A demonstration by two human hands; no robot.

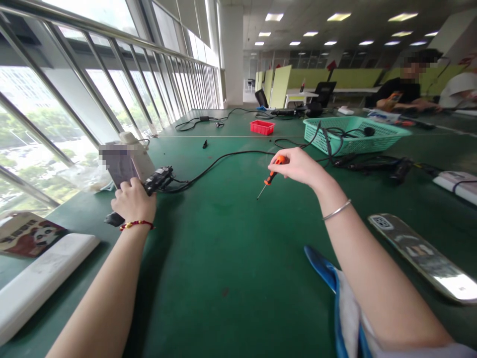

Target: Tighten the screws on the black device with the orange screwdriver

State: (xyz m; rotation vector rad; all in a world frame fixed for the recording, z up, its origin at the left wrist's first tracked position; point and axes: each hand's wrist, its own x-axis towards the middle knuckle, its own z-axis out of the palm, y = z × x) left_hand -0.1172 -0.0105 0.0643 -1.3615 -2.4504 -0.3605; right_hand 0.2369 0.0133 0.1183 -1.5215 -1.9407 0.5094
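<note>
Green desk (208, 278): one. Wearer's bare hands: two, left hand (134, 200) and right hand (294, 165). Screwdriver (270, 177), orange and black: one. Red bin (262, 129): one. Mint basket (357, 145): one. Smartphone (419, 253) at right: one. Panda-printed box (30, 233): one. White bar (44, 278), left: one. Bracelets: two, red cord (136, 225) and silver bangle (336, 210). Co-workers (397, 92): two. Black cables (246, 151): several, exact number unclear.

Orange and black on the screwdriver (269, 179) in the right hand (294, 166), green worktop (223, 238) beneath, bright red bin (262, 129) beyond!
</note>
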